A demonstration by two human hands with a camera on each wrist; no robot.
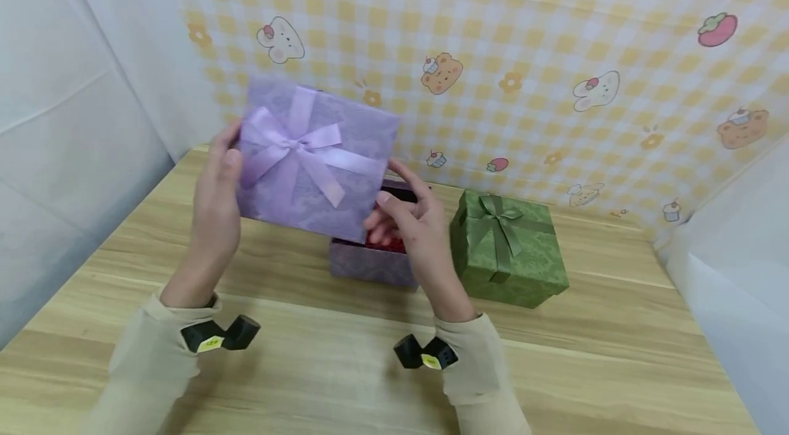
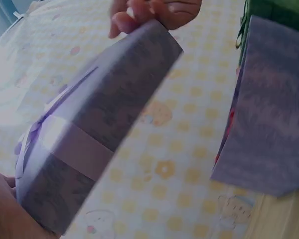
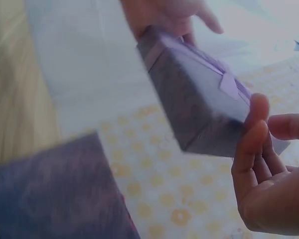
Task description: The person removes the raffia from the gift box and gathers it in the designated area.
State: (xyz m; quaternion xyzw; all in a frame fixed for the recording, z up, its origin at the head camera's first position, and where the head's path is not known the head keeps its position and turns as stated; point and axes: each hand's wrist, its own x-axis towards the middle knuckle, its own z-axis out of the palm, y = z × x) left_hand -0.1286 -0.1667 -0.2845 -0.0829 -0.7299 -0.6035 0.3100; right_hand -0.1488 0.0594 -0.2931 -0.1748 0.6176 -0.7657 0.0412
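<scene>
A lilac gift box lid [image 1: 364,130] with a satin bow is held up and tilted, its top toward the head camera. My left hand [image 1: 216,205] grips its left edge. At the opposite edge, my right hand [image 1: 422,229] has curled fingers on the lower right corner; the right wrist view shows those fingertips [image 3: 251,139] against the lid [image 3: 189,94]. Below and behind the lid stands the matching lilac box [image 1: 372,267], uncovered and partly hidden by lid and right hand. Something red [image 1: 397,245] shows inside it, too covered to identify.
A green gift box [image 1: 511,250] with a green bow stands lidded, right of the lilac box. Both boxes are on a wood-grain table [image 1: 296,366]. Behind hangs a yellow checked cloth [image 1: 493,31]; white sheets [image 1: 80,79] border the sides.
</scene>
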